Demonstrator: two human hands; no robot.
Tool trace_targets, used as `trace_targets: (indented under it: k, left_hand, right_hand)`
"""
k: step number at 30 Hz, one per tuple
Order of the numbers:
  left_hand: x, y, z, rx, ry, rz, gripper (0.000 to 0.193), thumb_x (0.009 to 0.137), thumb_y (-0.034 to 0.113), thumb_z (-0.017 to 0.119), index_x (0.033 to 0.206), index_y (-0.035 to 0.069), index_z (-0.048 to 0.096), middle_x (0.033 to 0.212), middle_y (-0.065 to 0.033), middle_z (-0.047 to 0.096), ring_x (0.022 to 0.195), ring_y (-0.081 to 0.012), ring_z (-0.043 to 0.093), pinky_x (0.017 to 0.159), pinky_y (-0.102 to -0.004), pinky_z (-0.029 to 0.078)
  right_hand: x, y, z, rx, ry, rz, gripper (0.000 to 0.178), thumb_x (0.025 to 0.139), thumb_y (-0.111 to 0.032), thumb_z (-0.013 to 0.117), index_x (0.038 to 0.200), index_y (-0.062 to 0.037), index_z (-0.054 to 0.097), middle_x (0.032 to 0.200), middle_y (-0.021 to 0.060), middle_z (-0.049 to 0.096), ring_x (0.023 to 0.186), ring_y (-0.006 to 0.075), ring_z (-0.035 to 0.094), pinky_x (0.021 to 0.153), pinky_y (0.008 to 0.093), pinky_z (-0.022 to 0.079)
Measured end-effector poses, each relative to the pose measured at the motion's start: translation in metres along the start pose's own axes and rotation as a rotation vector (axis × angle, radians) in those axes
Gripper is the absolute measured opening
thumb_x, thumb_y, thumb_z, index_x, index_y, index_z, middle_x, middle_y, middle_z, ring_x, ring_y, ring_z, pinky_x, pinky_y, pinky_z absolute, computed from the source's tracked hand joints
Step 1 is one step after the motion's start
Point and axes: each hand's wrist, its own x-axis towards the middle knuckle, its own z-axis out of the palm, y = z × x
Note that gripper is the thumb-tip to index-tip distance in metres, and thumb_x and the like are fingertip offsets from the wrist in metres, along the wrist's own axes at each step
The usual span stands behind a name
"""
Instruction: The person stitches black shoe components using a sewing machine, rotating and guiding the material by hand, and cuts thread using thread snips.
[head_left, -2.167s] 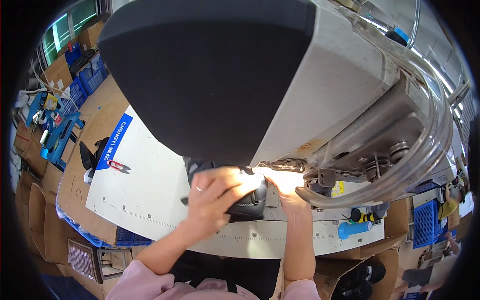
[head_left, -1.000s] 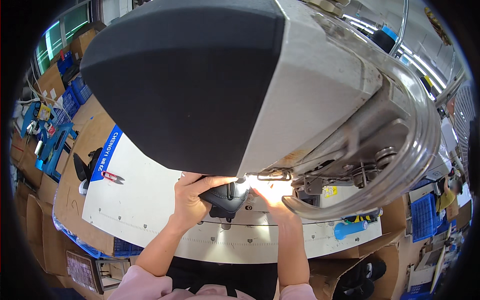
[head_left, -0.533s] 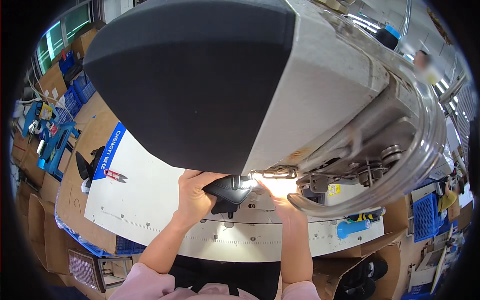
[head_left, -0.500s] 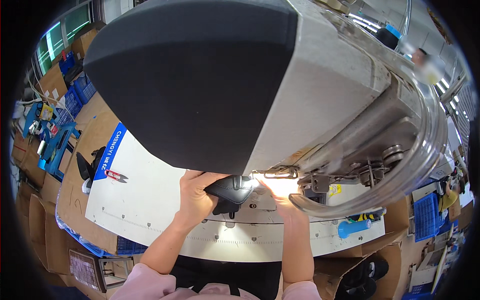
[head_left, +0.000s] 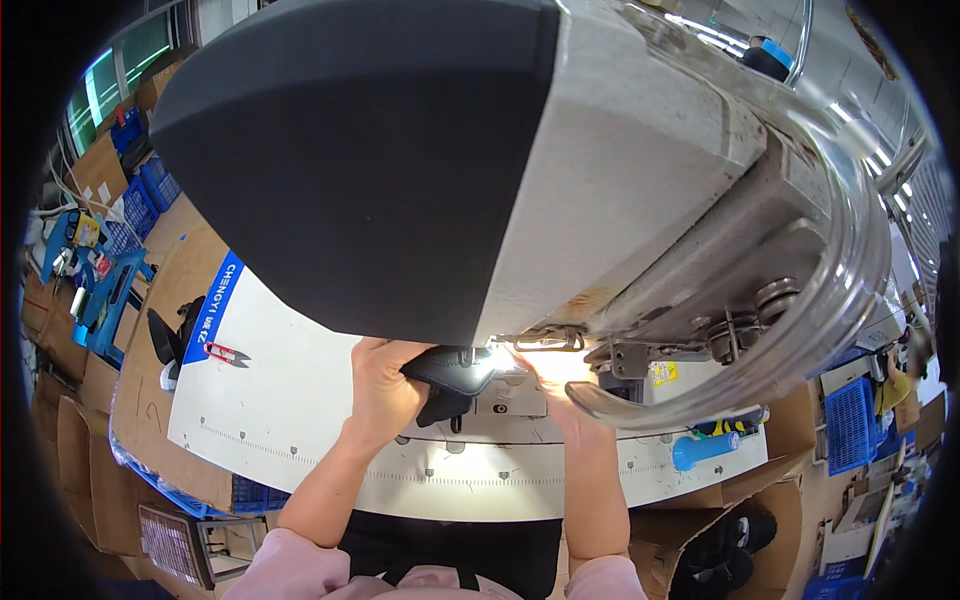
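The left hand point(head_left: 385, 388) was closed on the left end of a black leather-like piece point(head_left: 445, 392), its upper part hidden by the machine head point(head_left: 360, 170). The right hand point(head_left: 563, 378) lay opposite, its fingertips at the piece's right end; glare hid whether it was gripping. The piece sat beneath the machine head's lower edge, over a metal plate point(head_left: 515, 398) set in the counter point(head_left: 290, 405).

Risks, as judged: fingers working so near the machine's underside could be caught if either hand slid inward; uneven pull between the hands could skew the piece; glare and the overhanging head could mask both faults.

Pose: the left forearm slanted inward, the right ran nearly straight forward, with the wrist close to the tip of a clear curved guard point(head_left: 850, 290); contact could not be confirmed.

Farther out, red-handled snips point(head_left: 227, 354) lay at left, a blue cylinder point(head_left: 705, 450) at right. Beyond the near edge stood a cardboard box point(head_left: 655, 542) holding dark items.
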Motion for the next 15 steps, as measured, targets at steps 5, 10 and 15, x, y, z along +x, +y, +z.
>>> trace_targets:
  k: [5,10,15]
  left_hand:
    - [0.005,-0.002,-0.002,0.057,-0.047,-0.004,0.044,0.053,-0.020,0.052,0.089,0.000,0.070,0.083,-0.0111,0.068,0.078,-0.0260,0.065,0.074,-0.0256,0.047]
    - [0.002,-0.004,0.000,0.072,-0.058,-0.003,0.046,0.052,-0.019,0.052,0.090,-0.001,0.069,0.084,-0.0118,0.068,0.078,-0.0265,0.065,0.073,-0.0259,0.047]
    - [-0.002,0.001,0.003,-0.070,0.047,0.008,0.045,0.052,-0.019,0.053,0.090,-0.001,0.070,0.084,-0.0118,0.068,0.079,-0.0269,0.065,0.073,-0.0261,0.047]
  right_hand:
    - [-0.001,-0.001,0.004,0.085,-0.037,-0.010,0.051,0.082,-0.031,0.067,0.122,-0.0028,0.051,0.127,0.0109,0.050,0.120,0.0241,0.043,0.104,0.0438,0.032]
    - [0.009,0.000,0.015,0.185,-0.041,-0.035,0.053,0.083,-0.033,0.065,0.123,-0.0024,0.050,0.130,0.0118,0.048,0.123,0.0256,0.041,0.106,0.0456,0.030]
    - [-0.010,-0.003,-0.002,0.251,-0.063,-0.072,0.055,0.085,-0.035,0.063,0.125,-0.0021,0.048,0.133,0.0127,0.046,0.126,0.0271,0.039,0.109,0.0474,0.028]
